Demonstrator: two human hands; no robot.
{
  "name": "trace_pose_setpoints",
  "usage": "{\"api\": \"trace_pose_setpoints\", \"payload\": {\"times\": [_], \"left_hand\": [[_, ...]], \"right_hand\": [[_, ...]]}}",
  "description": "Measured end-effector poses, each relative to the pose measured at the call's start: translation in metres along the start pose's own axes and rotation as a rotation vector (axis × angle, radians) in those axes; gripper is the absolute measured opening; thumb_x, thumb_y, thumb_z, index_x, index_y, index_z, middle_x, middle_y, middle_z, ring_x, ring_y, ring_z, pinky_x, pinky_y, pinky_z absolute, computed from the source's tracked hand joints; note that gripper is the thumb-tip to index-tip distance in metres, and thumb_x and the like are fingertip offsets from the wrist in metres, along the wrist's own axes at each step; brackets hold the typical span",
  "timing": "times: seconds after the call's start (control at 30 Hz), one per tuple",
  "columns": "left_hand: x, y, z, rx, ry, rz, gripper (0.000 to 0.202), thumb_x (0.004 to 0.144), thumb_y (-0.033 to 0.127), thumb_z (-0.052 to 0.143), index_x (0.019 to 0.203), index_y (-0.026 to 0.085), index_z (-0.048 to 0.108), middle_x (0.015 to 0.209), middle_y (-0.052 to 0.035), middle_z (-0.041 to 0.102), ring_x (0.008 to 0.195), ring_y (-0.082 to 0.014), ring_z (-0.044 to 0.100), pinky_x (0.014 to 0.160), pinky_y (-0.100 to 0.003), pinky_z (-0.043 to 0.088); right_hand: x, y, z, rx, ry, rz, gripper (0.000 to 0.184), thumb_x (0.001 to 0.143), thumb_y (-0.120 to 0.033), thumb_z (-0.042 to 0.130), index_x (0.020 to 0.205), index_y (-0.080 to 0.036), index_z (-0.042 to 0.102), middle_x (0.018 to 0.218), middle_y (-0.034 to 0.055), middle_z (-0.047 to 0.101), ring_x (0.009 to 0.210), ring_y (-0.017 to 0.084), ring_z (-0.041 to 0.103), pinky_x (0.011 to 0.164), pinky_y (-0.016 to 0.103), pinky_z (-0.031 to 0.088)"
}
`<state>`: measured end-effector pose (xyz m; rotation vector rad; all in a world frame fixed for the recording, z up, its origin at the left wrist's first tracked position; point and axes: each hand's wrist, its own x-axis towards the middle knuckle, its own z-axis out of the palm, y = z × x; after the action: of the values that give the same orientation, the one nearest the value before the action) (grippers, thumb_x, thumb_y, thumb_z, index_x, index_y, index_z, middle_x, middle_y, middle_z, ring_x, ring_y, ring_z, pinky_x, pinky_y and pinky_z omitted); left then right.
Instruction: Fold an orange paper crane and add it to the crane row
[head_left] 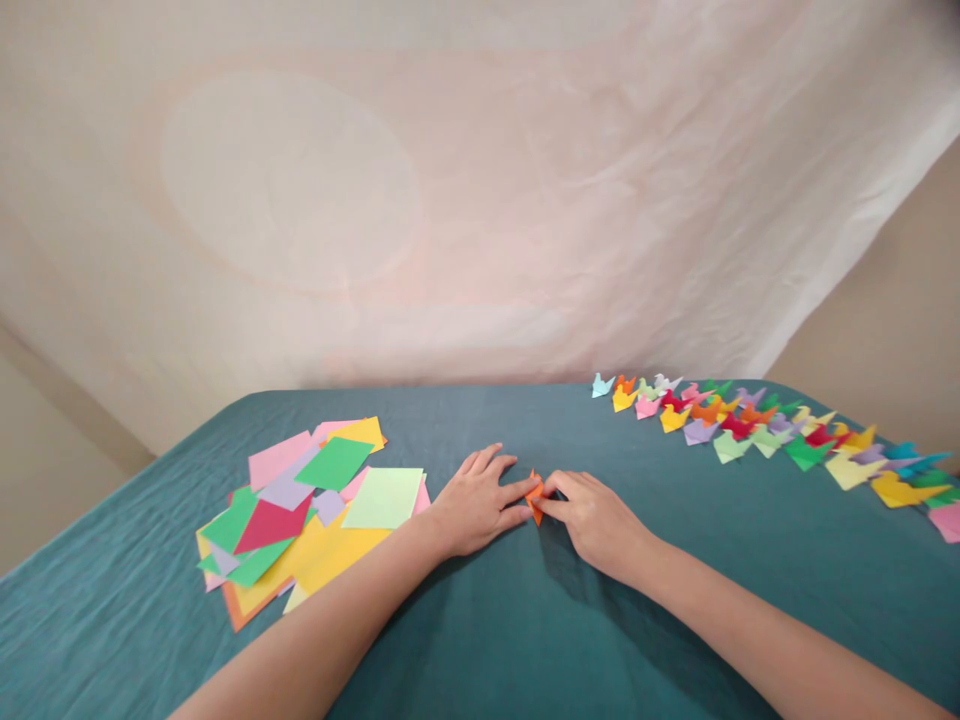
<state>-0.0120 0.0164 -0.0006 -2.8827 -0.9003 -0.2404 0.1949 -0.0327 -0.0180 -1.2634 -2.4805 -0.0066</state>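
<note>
Left hand (480, 507) spreads palm-down, touching the orange paper (537, 516); right hand (596, 517) pinches it

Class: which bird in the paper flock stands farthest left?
The pale blue bird, at the flock's back left corner; all the other birds stand further right.

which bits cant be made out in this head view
Head view: part of the small orange folded paper, covered by the left hand and right hand.
Head view: lower layers of the multicoloured flat paper pile, hidden by upper sheets.
Head view: far end of the pink folded paper piece, cut off by the right edge.
</note>
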Motion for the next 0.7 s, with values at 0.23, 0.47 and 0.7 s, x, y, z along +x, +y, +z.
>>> {"api": "trace_pose_setpoints", "payload": {"times": [0.23,0.47,0.7], "left_hand": [[-0.003,0.006,-0.01,0.037,-0.012,0.069,0.05,0.088,0.057,0.033,0.129,0.03,0.042,0.133,-0.0071,0.041,0.128,-0.0275,0.028,0.101,-0.043,0.027],[-0.005,0.016,-0.013,0.054,-0.028,0.036,0.053,0.086,0.057,0.037,0.126,0.024,0.045,0.124,-0.0098,0.05,0.126,-0.0275,0.033,0.1,-0.043,0.028],[-0.004,0.016,-0.014,0.047,-0.033,0.048,0.052,0.086,0.057,0.038,0.125,0.023,0.046,0.121,-0.0096,0.051,0.124,-0.0266,0.035,0.099,-0.042,0.029]], "right_hand": [[-0.002,0.003,0.001,0.001,-0.018,-0.007,0.024,0.087,-0.015,0.049,0.104,-0.021,0.064,0.096,0.0068,0.059,0.091,0.019,0.052,0.08,0.031,0.039],[-0.002,0.001,-0.001,0.012,-0.038,-0.005,0.024,0.087,-0.015,0.047,0.105,-0.019,0.063,0.095,0.0082,0.058,0.091,0.02,0.052,0.08,0.031,0.042],[-0.003,-0.003,0.002,0.0,0.008,-0.008,0.023,0.087,-0.015,0.047,0.102,-0.017,0.064,0.095,0.009,0.058,0.091,0.02,0.052,0.08,0.031,0.044]]}}
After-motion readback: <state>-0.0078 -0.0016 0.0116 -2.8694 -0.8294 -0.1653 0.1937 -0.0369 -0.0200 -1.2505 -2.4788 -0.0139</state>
